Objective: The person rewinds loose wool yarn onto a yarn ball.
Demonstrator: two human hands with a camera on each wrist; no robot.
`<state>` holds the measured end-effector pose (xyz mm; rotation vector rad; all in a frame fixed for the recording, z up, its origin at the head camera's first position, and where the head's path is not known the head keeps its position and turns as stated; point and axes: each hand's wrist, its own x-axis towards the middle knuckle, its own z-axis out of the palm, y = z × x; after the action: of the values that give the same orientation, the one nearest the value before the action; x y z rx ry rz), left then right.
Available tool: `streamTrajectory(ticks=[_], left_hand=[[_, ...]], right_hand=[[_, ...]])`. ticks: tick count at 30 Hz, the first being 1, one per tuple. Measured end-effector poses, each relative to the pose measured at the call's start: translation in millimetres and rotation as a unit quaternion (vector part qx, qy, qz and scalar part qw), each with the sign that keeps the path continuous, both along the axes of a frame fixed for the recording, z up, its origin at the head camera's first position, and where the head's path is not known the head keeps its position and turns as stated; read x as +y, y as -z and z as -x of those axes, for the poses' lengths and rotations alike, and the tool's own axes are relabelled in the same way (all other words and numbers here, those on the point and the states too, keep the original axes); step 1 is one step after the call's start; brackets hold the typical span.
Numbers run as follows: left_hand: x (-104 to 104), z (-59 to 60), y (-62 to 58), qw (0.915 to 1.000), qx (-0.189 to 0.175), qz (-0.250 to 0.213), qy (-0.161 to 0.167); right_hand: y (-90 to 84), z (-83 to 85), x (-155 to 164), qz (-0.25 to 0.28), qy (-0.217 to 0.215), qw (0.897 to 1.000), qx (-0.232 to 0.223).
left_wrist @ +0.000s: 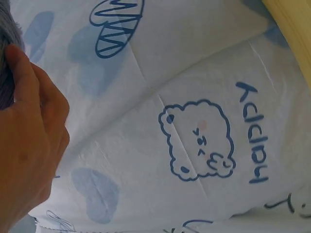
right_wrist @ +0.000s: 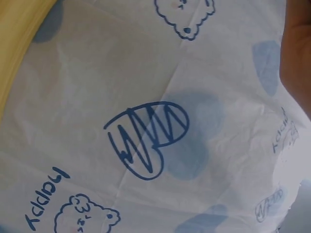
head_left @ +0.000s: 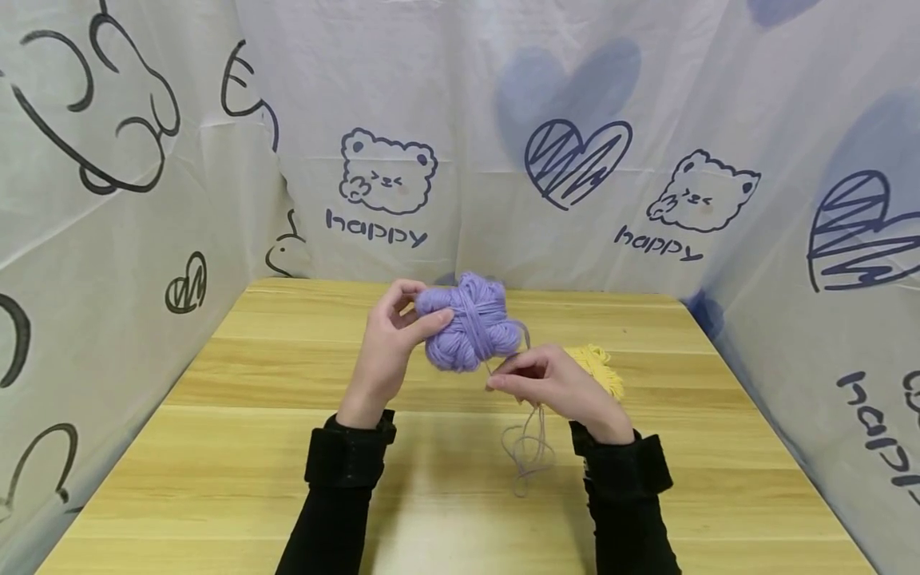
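In the head view a purple bundle of yarn, wrapped around its middle by several strands, is raised above the table. My left hand grips its left side, thumb on the front and fingers behind. At its lower right, my right hand pinches a strand of the purple yarn between thumb and fingertips. A loose tail of yarn hangs in loops below the right hand. In the left wrist view, the left hand holds the edge of the bundle. Only part of the right hand shows in the right wrist view.
Yellow yarn lies on the wooden table behind the right hand, partly hidden by it. White cloth printed with bears and hearts stands around the table's back and sides.
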<state>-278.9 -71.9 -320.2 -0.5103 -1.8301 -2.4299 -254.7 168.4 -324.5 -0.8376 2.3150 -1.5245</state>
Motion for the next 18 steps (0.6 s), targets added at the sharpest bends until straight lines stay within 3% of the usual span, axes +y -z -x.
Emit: streamTrajectory(ticks=[6,12,15,18], left_hand=[[-4.9,-4.3,-2.1,0.9936,0.007,-0.020,0.111],[-5.5,-8.8,-3.4,0.9703,0.050,0.080,0.223],[-3.5,-9.8,-2.8,0.9591,0.080,0.139,0.233],[-1.3,-7.5,-0.2,0.9522,0.116,0.191,0.209]], right_hand=[[9.4,9.9,7.5,0.017,0.004,1.000,-0.015],[7.2,9.4,13.9,0.041,0.028,0.998,-0.047],[5.4,7.8,12.2,0.054,0.062,0.995,-0.050],[4.0,6.1,9.8,0.089,0.087,0.991,-0.038]])
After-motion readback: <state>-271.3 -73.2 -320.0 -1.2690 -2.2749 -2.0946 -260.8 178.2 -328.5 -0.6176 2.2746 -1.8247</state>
